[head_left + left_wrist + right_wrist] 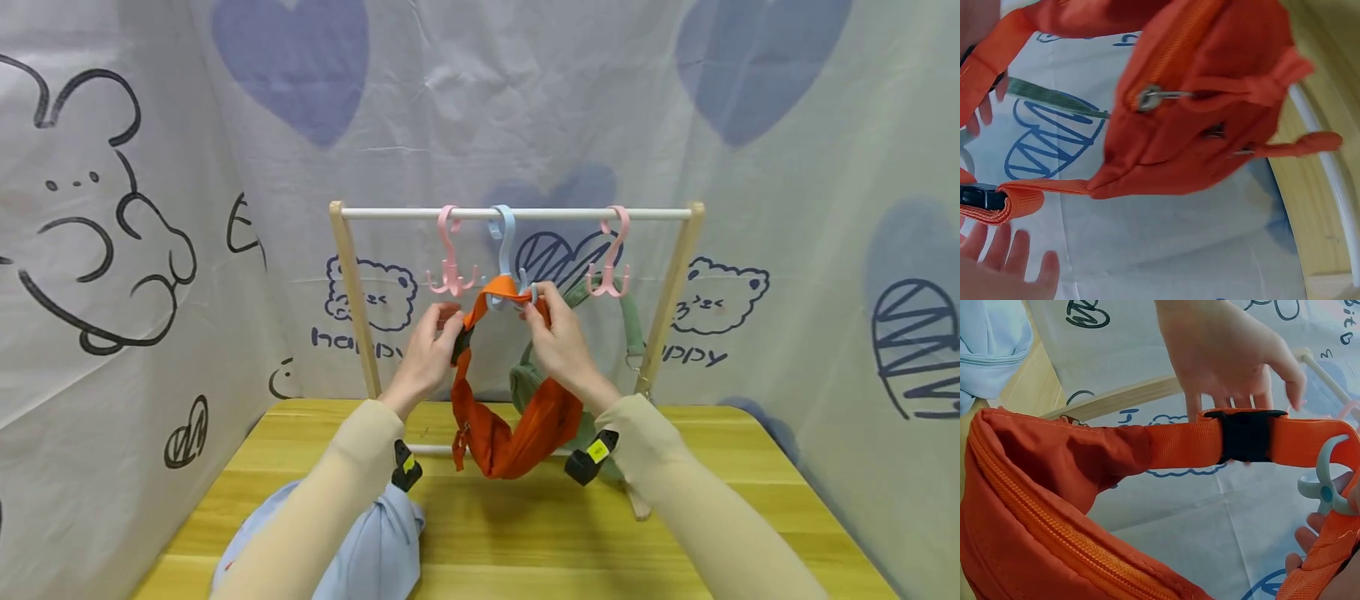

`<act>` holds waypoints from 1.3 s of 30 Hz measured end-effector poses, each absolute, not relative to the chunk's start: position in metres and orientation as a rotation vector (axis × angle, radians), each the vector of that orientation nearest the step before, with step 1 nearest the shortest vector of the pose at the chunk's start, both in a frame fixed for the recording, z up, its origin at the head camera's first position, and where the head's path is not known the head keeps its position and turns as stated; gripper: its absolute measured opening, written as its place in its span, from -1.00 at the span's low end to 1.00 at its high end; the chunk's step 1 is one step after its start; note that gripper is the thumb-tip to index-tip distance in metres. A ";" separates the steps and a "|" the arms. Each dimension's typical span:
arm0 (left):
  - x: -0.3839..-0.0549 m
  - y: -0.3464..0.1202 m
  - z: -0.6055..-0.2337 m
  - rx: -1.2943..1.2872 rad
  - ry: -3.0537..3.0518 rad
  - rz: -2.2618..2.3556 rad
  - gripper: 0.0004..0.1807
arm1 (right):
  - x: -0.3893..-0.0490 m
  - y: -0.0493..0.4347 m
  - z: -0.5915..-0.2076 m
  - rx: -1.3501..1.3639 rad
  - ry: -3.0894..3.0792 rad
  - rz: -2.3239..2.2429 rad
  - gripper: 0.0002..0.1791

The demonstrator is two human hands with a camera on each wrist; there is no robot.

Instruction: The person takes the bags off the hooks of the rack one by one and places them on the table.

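Observation:
An orange waist bag [517, 437] hangs by its strap from the light-blue swivel hook [506, 250] on the rack; its zipped pouch sags below. On the strap's left side is a black buckle [1245, 436]. My left hand [430, 354] is at the buckle, its fingers extended behind the strap in the right wrist view and the thumb held apart. My right hand [558, 337] pinches the strap just right of the hook, partly covering it. In the right wrist view, the hook's prongs [1329, 481] show beside the strap and the right fingertips.
The rack's white bar [375, 214] also carries two pink hooks [450, 271] on either side of the blue one. Behind the waist bag hangs a green bag [525, 383]. A light-blue cloth item [378, 542] lies on the wooden table [525, 550] at the front left.

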State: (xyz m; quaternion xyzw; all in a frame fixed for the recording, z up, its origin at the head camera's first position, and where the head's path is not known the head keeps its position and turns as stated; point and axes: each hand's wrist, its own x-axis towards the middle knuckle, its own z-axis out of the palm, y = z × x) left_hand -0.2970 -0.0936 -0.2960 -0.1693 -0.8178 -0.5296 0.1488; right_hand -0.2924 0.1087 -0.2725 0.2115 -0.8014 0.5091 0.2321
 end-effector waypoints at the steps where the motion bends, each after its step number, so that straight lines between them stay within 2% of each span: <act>1: -0.299 -0.093 -0.294 -0.490 -2.378 -1.542 -0.47 | -0.292 0.109 -0.272 0.582 -2.202 1.398 -0.81; 7: -0.307 -0.087 -0.282 -0.527 -2.500 -1.777 -0.23 | -0.292 0.111 -0.273 0.591 -2.213 1.381 -0.83; 12: -0.312 -0.084 -0.276 -0.582 -2.473 -2.056 -0.17 | -0.293 0.112 -0.276 0.609 -2.199 1.388 -0.84; 22: -0.315 -0.084 -0.266 -0.493 -2.263 -2.172 -0.51 | -0.293 0.111 -0.278 0.631 -2.170 1.405 -0.84; 29: -0.309 -0.085 -0.259 -0.573 -2.244 -2.068 -0.58 | -0.294 0.108 -0.280 0.625 -2.160 1.392 -0.85; 35: -0.304 -0.080 -0.257 -0.570 -2.171 -2.004 -0.73 | -0.294 0.107 -0.281 0.627 -2.142 1.378 -0.86; 39: -0.302 -0.077 -0.262 -0.534 -2.127 -1.983 -0.69 | -0.294 0.108 -0.282 0.635 -2.127 1.426 -0.86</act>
